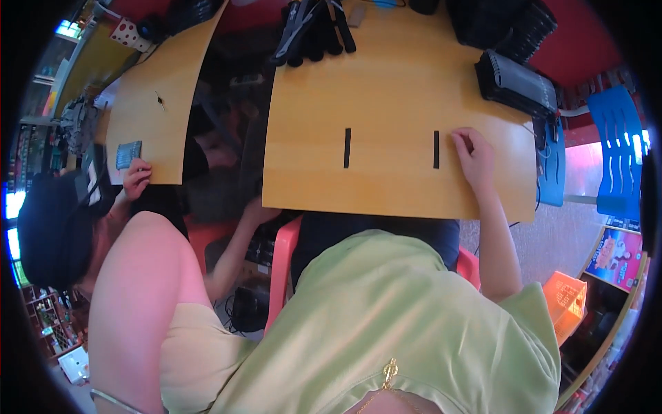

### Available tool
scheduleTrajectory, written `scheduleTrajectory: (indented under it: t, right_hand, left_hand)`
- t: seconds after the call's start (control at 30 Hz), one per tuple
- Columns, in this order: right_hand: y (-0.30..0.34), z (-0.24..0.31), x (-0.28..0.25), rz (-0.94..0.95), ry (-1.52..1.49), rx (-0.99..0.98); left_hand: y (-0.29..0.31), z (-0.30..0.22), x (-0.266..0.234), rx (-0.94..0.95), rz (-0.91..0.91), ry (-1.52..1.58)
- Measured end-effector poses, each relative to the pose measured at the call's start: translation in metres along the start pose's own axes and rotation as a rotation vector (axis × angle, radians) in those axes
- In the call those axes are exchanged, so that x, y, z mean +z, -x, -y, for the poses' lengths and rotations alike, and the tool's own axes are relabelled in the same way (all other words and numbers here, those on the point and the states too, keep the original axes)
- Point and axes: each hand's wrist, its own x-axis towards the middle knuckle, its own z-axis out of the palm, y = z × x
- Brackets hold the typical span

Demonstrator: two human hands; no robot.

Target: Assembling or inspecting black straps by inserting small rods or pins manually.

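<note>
My right hand (475,155) rests on the right part of the light wood table (393,189), fingers curled in and closed, with nothing visible in them. Just left of its fingertips lies a short black strip (436,150), apart from the hand. A second black strip (347,148) lies farther left, roughly parallel to the first. On my left, my bare arm is raised and bent close to the view; its hand is out of the picture.
A co-worker in a black cap (55,231) sits at left, one hand (136,179) beside a small grey-blue packet (128,154). Another forearm (238,241) reaches my table's left edge. Black straps (314,34) lie at the back; a black-grey bundle (516,83) sits at the right. A blue chair (616,152) stands beyond.
</note>
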Motion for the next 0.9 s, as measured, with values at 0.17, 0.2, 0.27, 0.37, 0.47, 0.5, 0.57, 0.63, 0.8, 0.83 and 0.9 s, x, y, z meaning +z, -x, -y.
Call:
scheduleTrajectory:
  t: [0.17, 0.2, 0.27, 0.37, 0.47, 0.5, 0.57, 0.63, 0.8, 0.83, 0.9]
  right_hand:
    - [-0.006, 0.010, 0.007, 0.020, 0.012, -0.014]
    - [-0.005, 0.010, 0.005, 0.019, 0.001, -0.015]
    - [-0.002, 0.008, 0.006, 0.016, -0.016, -0.015]
    - [0.002, 0.005, 0.002, -0.040, -0.025, -0.066]
    - [0.002, 0.010, 0.005, 0.016, 0.025, -0.013]
    - [0.002, 0.010, 0.006, 0.006, 0.028, -0.032]
    - [0.002, 0.009, 0.007, -0.016, 0.020, -0.056]
    - [0.001, 0.010, 0.006, -0.014, 0.041, -0.018]
    - [0.000, 0.004, 0.008, -0.007, 0.050, -0.025]
    - [-0.005, 0.005, 0.012, -0.013, 0.030, -0.031]
    - [0.002, -0.002, -0.003, -0.062, -0.019, -0.028]
  left_hand:
    - [0.034, 0.093, 0.107, -0.257, -0.070, 0.973]
    - [0.041, 0.095, 0.115, -0.298, -0.045, 1.099]
    - [0.044, 0.102, 0.118, -0.375, -0.002, 1.337]
    - [0.040, 0.095, 0.138, -0.492, 0.047, 1.685]
    - [0.036, 0.110, 0.148, -0.592, 0.100, 2.050]
    - [0.036, 0.103, 0.161, -0.623, 0.122, 2.175]
    - [0.027, 0.116, 0.164, -0.678, 0.165, 2.405]
    - [0.008, 0.117, 0.175, -0.727, 0.209, 2.643]
    - [-0.005, 0.149, 0.179, -0.825, 0.338, 3.236]
    - [-0.018, 0.142, 0.184, -0.824, 0.338, 3.355]
    - [-0.044, 0.183, 0.133, -0.840, 0.384, 3.519]
